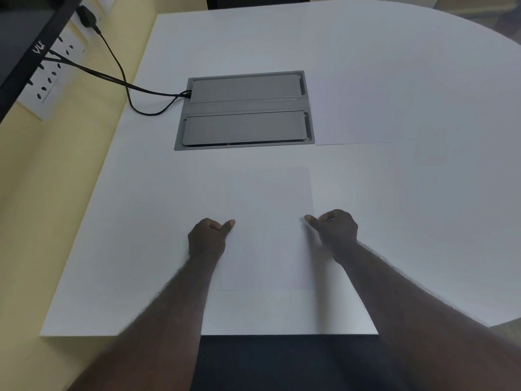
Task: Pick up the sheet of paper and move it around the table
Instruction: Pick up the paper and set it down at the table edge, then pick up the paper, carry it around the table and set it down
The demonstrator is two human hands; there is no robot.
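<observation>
A white sheet of paper (267, 230) lies flat on the white table (394, 221), just in front of me. My left hand (207, 238) pinches its left edge, thumb on top, fingers curled under. My right hand (335, 230) pinches the right edge the same way. The sheet's faint outline runs from near the grey box down to its near edge between my forearms.
A grey recessed cable box (245, 110) with two closed lids sits in the table's middle. Black cables (121, 71) run from it to wall sockets (48, 80) at left. A second white sheet (352, 114) lies right of the box. The table's near edge is close to my body.
</observation>
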